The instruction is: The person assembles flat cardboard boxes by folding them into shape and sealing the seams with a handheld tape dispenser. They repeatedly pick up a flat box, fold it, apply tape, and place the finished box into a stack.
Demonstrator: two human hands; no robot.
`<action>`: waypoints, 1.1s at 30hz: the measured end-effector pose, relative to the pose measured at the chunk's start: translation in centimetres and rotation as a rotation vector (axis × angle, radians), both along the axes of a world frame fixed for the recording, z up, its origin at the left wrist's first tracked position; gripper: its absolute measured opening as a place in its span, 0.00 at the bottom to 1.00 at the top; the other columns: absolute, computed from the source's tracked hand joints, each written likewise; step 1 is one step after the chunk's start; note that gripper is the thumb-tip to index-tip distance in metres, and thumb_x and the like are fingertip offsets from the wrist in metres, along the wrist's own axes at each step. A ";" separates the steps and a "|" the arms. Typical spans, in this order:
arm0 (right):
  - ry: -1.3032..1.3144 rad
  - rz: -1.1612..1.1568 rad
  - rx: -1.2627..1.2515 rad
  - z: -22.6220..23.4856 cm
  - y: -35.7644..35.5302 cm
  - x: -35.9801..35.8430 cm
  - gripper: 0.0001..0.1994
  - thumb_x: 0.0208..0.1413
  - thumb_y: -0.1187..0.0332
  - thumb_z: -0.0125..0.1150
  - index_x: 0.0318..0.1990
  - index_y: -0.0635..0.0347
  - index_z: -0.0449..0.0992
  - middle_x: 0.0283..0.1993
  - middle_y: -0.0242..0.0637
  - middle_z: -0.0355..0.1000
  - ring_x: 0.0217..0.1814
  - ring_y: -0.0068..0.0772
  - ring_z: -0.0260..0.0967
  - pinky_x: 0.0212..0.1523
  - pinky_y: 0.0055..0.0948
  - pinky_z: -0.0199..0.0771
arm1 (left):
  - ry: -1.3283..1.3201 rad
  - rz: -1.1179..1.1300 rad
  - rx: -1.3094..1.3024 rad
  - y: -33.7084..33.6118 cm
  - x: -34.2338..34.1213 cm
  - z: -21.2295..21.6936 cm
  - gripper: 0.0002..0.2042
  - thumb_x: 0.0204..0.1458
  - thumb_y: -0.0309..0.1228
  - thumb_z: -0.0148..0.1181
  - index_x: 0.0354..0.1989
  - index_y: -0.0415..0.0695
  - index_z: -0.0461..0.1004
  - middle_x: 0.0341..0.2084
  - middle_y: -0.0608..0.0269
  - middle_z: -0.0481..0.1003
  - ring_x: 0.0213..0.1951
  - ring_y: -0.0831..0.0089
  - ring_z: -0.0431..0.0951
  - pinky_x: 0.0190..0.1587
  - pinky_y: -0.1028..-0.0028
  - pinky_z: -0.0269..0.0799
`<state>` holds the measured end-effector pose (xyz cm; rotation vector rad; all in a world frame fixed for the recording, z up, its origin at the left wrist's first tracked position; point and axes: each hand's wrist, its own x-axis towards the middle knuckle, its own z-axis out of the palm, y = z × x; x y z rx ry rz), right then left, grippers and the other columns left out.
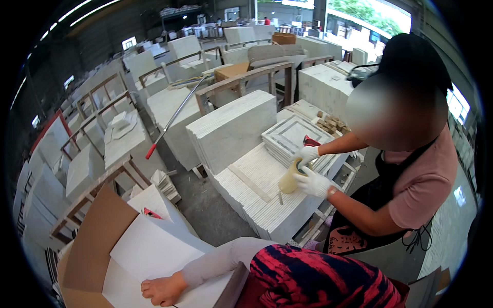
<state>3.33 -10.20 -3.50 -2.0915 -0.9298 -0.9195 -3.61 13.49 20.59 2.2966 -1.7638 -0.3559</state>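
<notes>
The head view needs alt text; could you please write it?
The wearer's hand rests on white sheeting inside an open cardboard box. At right, a co-worker in white gloves holds a yellowish roll over pale stone tiles.

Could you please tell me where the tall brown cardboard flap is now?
The brown flap is at the lower left of the head view, beside the white panels, left of the bare left hand.

Matt brown cardboard forms the box [91, 246]; smooth, matt white sheets [149, 246] lie inside it; right of it, rough-edged stone-like tiles [257, 210]; beyond it, a shiny metal bar [177, 114].
</notes>
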 end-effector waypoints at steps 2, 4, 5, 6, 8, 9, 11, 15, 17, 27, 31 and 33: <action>-0.104 0.042 0.158 -1.4 0.0 2.1 0.03 0.34 0.70 0.61 0.21 0.52 0.79 0.31 0.37 0.69 0.42 0.39 0.64 0.48 0.36 0.60 | -0.035 0.011 0.062 0.0 2.2 -0.6 0.07 0.56 0.28 0.50 0.31 0.41 0.73 0.24 0.46 0.72 0.29 0.46 0.71 0.32 0.55 0.65; -0.174 0.107 0.022 -1.5 -0.8 2.8 0.06 0.47 0.66 0.60 0.33 0.52 0.78 0.34 0.37 0.71 0.39 0.36 0.67 0.40 0.36 0.66 | -0.006 0.051 0.116 -0.6 3.3 -0.9 0.08 0.57 0.29 0.49 0.32 0.39 0.73 0.25 0.44 0.73 0.29 0.44 0.71 0.32 0.55 0.66; -0.210 0.147 -0.038 -1.5 -0.8 3.1 0.08 0.54 0.64 0.59 0.40 0.52 0.78 0.35 0.37 0.72 0.37 0.35 0.68 0.36 0.36 0.70 | 0.004 0.050 0.117 -0.8 3.9 -1.5 0.09 0.58 0.30 0.48 0.32 0.38 0.72 0.25 0.43 0.73 0.30 0.43 0.71 0.32 0.56 0.66; -0.115 0.128 -0.085 -1.6 -1.3 3.2 0.05 0.51 0.64 0.61 0.34 0.50 0.80 0.34 0.36 0.72 0.37 0.38 0.68 0.36 0.38 0.69 | 0.015 0.051 0.116 -1.2 4.5 -2.0 0.09 0.58 0.31 0.48 0.33 0.38 0.72 0.25 0.42 0.73 0.30 0.43 0.72 0.33 0.56 0.66; 0.246 0.222 0.041 -0.8 -1.4 2.5 0.09 0.51 0.64 0.61 0.39 0.50 0.78 0.39 0.36 0.72 0.41 0.38 0.69 0.40 0.39 0.70 | -0.011 0.060 0.110 -1.1 5.8 -3.0 0.10 0.58 0.31 0.48 0.32 0.37 0.72 0.24 0.42 0.73 0.29 0.44 0.71 0.32 0.57 0.66; 0.426 0.278 0.101 0.3 -1.8 2.1 0.11 0.50 0.64 0.61 0.42 0.51 0.78 0.41 0.36 0.72 0.43 0.38 0.69 0.42 0.39 0.71 | -0.023 0.069 0.105 -1.0 6.5 -3.6 0.10 0.59 0.31 0.48 0.32 0.37 0.71 0.24 0.42 0.72 0.28 0.44 0.71 0.31 0.58 0.66; 0.356 0.182 0.273 2.1 -2.2 1.6 0.09 0.39 0.70 0.66 0.32 0.50 0.81 0.33 0.31 0.73 0.37 0.29 0.70 0.39 0.30 0.71 | -0.014 0.149 0.094 0.0 8.6 -6.2 0.10 0.59 0.30 0.46 0.36 0.36 0.70 0.26 0.42 0.72 0.30 0.45 0.70 0.35 0.58 0.65; -0.223 -0.377 0.280 8.7 -8.3 2.1 0.07 0.32 0.76 0.59 0.22 0.50 0.75 0.37 0.36 0.68 0.46 0.39 0.63 0.44 0.47 0.61 | -0.076 0.159 -0.044 -0.3 11.2 -11.6 0.10 0.59 0.29 0.46 0.40 0.35 0.70 0.34 0.41 0.72 0.39 0.46 0.70 0.43 0.59 0.65; -0.311 -0.654 0.033 13.6 -11.6 1.0 0.09 0.35 0.67 0.61 0.29 0.51 0.75 0.46 0.45 0.63 0.57 0.53 0.55 0.50 0.61 0.52 | -0.229 0.106 -0.244 -0.3 11.3 -14.5 0.10 0.58 0.29 0.47 0.41 0.34 0.70 0.35 0.42 0.72 0.40 0.46 0.69 0.45 0.59 0.65; 0.058 -1.152 -0.132 16.2 -9.5 1.8 0.27 0.43 0.51 0.60 0.48 0.60 0.73 0.45 0.48 0.64 0.52 0.49 0.56 0.57 0.61 0.47 | -0.377 0.194 -0.284 -2.5 8.6 -18.2 0.09 0.57 0.27 0.49 0.38 0.32 0.71 0.45 0.35 0.67 0.47 0.42 0.67 0.53 0.52 0.61; -0.032 -0.955 0.032 9.8 -5.2 -7.1 0.14 0.44 0.57 0.61 0.27 0.59 0.74 0.38 0.47 0.63 0.49 0.47 0.57 0.56 0.53 0.50 | -0.386 0.176 -0.217 -1.7 8.1 -18.1 0.10 0.57 0.29 0.51 0.41 0.35 0.72 0.47 0.35 0.67 0.49 0.42 0.67 0.52 0.53 0.63; 0.088 -0.839 0.077 5.5 -4.3 -10.4 0.14 0.46 0.58 0.60 0.20 0.58 0.71 0.36 0.47 0.63 0.48 0.47 0.57 0.54 0.49 0.52 | -0.382 0.196 -0.187 -0.7 7.5 -18.2 0.11 0.56 0.31 0.53 0.43 0.37 0.72 0.48 0.36 0.67 0.51 0.43 0.67 0.52 0.52 0.64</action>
